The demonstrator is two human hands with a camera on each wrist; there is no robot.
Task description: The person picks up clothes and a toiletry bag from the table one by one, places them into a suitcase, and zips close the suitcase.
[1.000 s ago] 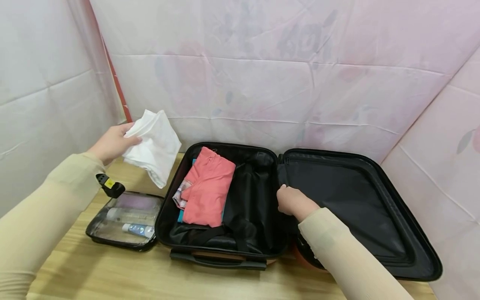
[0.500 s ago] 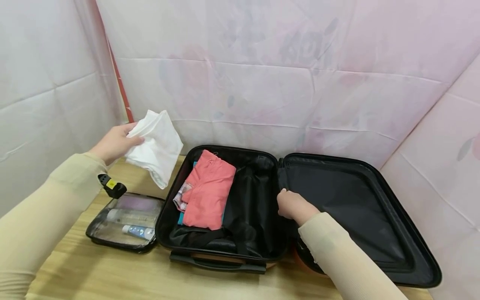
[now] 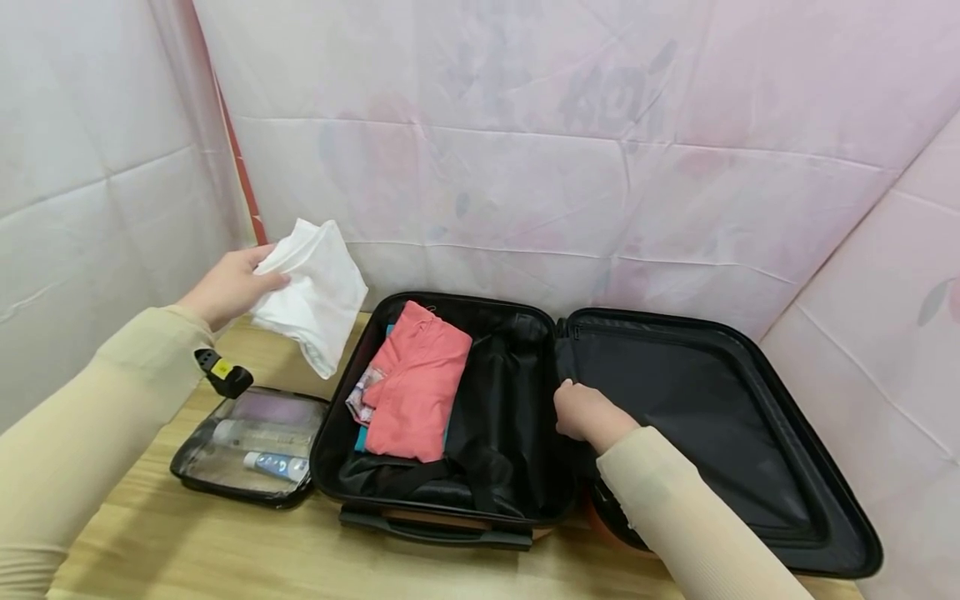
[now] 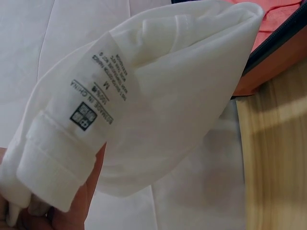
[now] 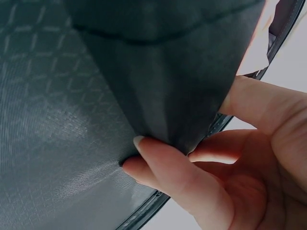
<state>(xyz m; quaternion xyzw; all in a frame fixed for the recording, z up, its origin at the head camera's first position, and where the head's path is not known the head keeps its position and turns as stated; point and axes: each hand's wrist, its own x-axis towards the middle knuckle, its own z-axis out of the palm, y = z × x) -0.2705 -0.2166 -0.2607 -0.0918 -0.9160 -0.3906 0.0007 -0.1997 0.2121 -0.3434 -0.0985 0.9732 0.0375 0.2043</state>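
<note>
My left hand [image 3: 228, 287] grips a folded white garment [image 3: 315, 300] by its left edge, in the air over the table's left part. A printed care label [image 4: 98, 91] marked M shows on it in the left wrist view. Right of it lies an open black-lined suitcase [image 3: 498, 417]. A folded coral garment [image 3: 420, 379] rests in its left half, over a patterned piece and a teal one. At the hinge side, my right hand [image 3: 588, 411] pinches a black fabric flap [image 5: 163, 72], its fingers curled under the edge in the right wrist view.
A clear zip pouch [image 3: 191, 485] with a blue-and-white tube [image 3: 277, 464] and other items lies left of the suitcase. The lid half [image 3: 690, 400] lies open to the right. A carry handle [image 3: 435, 533] faces the front over the wooden table [image 3: 277, 554]. Pale curtains [image 3: 525, 183] enclose the back and sides.
The head view has tilted slightly, so the suitcase sits a little lower in the picture. Both hands keep their holds almost unmoved.
</note>
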